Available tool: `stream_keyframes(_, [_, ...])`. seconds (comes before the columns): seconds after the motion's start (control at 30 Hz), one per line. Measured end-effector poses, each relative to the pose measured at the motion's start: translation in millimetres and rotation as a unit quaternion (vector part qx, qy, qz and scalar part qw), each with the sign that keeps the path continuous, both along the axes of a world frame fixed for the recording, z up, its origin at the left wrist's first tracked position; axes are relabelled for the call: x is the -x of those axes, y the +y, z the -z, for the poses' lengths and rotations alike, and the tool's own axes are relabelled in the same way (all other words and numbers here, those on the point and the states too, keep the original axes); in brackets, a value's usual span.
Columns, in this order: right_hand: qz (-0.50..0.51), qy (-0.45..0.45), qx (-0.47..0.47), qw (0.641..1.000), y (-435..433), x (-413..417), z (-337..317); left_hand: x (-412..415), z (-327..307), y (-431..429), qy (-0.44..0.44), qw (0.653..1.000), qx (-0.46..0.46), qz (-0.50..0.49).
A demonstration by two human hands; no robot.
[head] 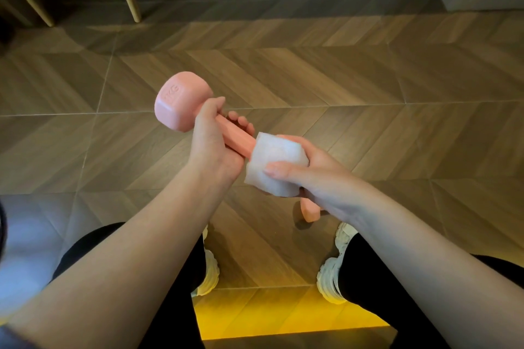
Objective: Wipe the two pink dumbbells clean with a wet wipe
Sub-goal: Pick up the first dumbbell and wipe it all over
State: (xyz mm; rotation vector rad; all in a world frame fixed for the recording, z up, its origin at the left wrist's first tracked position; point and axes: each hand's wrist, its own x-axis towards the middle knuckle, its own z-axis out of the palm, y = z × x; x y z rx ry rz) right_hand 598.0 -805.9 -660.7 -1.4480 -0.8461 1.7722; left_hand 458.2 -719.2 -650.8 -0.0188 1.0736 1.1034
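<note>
the left grip [215, 147] clasped a pink dumbbell [181, 102] by its handle above the floor [368, 79]; the right grip [314, 176] clutched a wet wipe [276, 156] over its near end. the second dumbbell [308, 212] lay on the floor.

Matt smooth pink dumbbell [181, 100], soft fibrous white wipe [276, 163], glossy wood-patterned floor [312, 76]

Pink dumbbell [183, 102] tilted, one end wrapped
Its bare head juts past my left hand [212, 150]; the white wet wipe [276, 163] covers the end inside my right hand [314, 176]; a second dumbbell [309, 211] peeks below that grip.
</note>
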Motion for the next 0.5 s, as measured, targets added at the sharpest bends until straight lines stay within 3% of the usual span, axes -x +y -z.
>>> stream_keyframes(0.23, [-0.024, 0.057, -0.016, 0.998, 1.6, -4.4, -3.9, 5.8, -2.7, 5.8, -0.002, 1.0, -0.01, -0.003])
stream_keyframes(0.5, [0.046, 0.032, -0.014, 0.998, 0.2, 10.5, -0.2, 4.1, -5.6, 3.6, 0.008, 0.999, -0.042, 0.015])
